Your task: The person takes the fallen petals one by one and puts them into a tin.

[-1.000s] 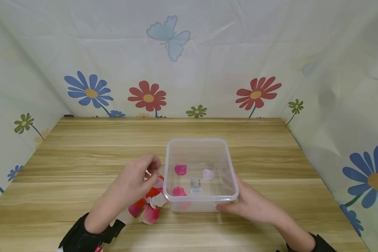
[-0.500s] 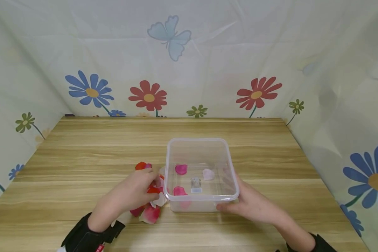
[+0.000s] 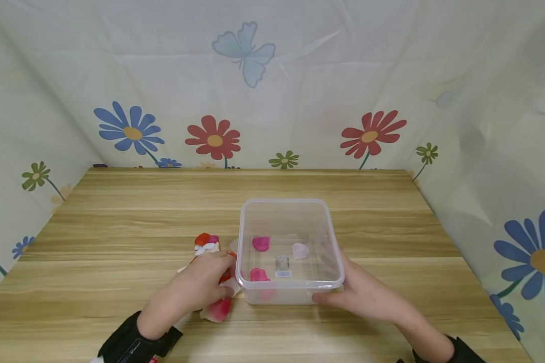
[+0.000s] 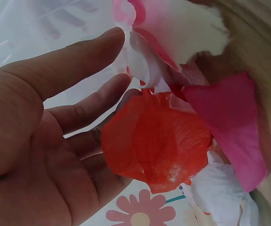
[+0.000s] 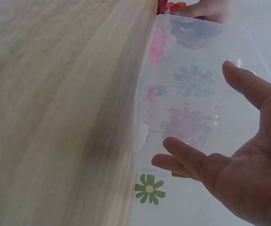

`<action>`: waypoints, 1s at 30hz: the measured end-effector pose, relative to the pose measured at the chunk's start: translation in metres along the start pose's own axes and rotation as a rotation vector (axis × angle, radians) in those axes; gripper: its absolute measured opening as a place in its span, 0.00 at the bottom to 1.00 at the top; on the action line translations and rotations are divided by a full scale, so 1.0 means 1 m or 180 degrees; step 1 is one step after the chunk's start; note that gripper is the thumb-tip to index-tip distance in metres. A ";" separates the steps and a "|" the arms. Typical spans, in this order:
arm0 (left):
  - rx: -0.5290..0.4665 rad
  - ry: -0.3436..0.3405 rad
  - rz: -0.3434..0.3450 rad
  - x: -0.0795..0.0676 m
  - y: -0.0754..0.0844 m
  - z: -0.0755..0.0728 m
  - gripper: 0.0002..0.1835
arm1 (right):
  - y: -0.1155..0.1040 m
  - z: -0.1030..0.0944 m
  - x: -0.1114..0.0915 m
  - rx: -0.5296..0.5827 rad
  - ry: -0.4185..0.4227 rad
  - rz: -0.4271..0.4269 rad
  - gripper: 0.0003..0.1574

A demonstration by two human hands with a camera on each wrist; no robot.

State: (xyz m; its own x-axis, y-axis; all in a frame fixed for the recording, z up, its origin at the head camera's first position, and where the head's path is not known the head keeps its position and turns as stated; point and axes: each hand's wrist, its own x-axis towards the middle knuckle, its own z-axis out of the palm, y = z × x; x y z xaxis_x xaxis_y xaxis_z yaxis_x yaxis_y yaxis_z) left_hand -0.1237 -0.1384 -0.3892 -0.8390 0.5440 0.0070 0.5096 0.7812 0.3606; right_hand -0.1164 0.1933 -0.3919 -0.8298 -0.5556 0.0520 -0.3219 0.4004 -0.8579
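Observation:
In the head view my left hand [image 3: 195, 285] reaches down over a pile of loose petals [image 3: 217, 310], left of a clear plastic box [image 3: 290, 285]. Its thumb and fingers stand apart at the petals in the left wrist view, a red petal [image 4: 156, 143] lying before the fingers and a white petal [image 4: 147, 63] by the fingertips. Beside them is a magenta petal [image 4: 239, 129]. My right hand [image 3: 359, 290] touches the box's right side, thumb at the front corner, fingers partly hidden behind it. Inside the box lie a magenta petal [image 3: 261, 244], a pale petal [image 3: 300, 251] and pink ones.
The box stands lidless on a wood-grain table [image 3: 390, 222], with a small label [image 3: 282, 267] at its base. More red and white petals [image 3: 203, 241] lie past the left hand. A flower-print curtain [image 3: 300, 75] encloses the back and sides.
My left hand has lowered from above the pile and drawn slightly toward me among the petals, uncovering red and white ones at the back. The right hand and box stay put.

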 end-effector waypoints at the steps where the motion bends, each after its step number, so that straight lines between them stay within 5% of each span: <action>1: 0.0011 0.0004 0.0000 0.000 0.000 0.000 0.15 | 0.000 0.000 0.000 -0.0001 -0.0002 -0.0003 0.77; 16: 0.0014 0.0055 0.0121 0.002 -0.004 0.001 0.16 | 0.000 0.000 -0.001 -0.0027 0.0018 -0.0004 0.75; 30: -0.0059 -0.0047 -0.0249 0.001 -0.005 -0.004 0.14 | 0.001 0.001 0.000 -0.0062 0.0032 0.0011 0.76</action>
State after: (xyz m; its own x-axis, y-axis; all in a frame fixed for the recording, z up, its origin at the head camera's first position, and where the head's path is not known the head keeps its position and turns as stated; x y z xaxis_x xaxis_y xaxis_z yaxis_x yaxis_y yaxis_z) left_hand -0.1280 -0.1427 -0.3871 -0.8731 0.4862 -0.0355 0.4389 0.8157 0.3768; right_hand -0.1159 0.1931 -0.3933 -0.8354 -0.5469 0.0544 -0.3278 0.4164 -0.8481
